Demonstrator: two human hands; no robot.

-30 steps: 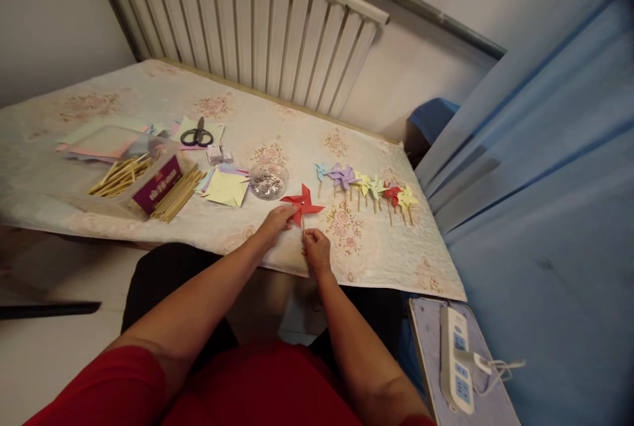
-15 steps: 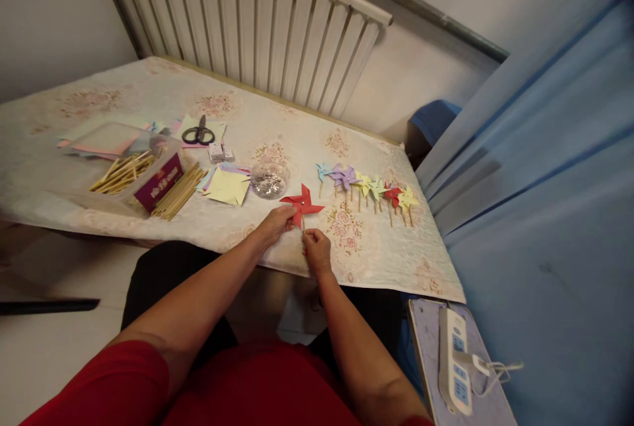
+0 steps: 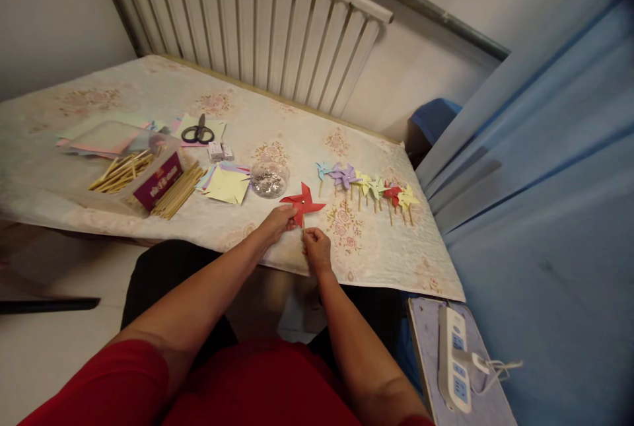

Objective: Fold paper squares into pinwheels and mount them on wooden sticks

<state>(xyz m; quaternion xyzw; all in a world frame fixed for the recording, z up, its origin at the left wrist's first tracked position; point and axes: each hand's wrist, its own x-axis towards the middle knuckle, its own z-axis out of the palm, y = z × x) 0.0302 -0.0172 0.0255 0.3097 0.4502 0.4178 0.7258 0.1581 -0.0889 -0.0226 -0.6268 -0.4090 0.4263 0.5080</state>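
Observation:
A red paper pinwheel (image 3: 302, 202) on a thin wooden stick lies near the table's front edge. My left hand (image 3: 275, 222) pinches the lower left blade of its paper wheel. My right hand (image 3: 316, 249) grips the bottom of the stick just below the wheel. To the right, a row of several finished pinwheels (image 3: 366, 185) in blue, purple, yellow and red lies flat. A clear dish of shiny pins (image 3: 268, 180) sits just left of the red wheel.
Yellow and pastel paper squares (image 3: 226, 185), loose wooden sticks (image 3: 177, 192), a clear box of sticks (image 3: 129, 172) and black scissors (image 3: 198, 131) lie on the floral tablecloth (image 3: 297, 142). A radiator (image 3: 257, 23) stands behind. A power strip (image 3: 453, 366) rests on a stool at lower right.
Both hands stay on the red pinwheel; the wheel has shifted very slightly up and right. The camera has tilted a little.

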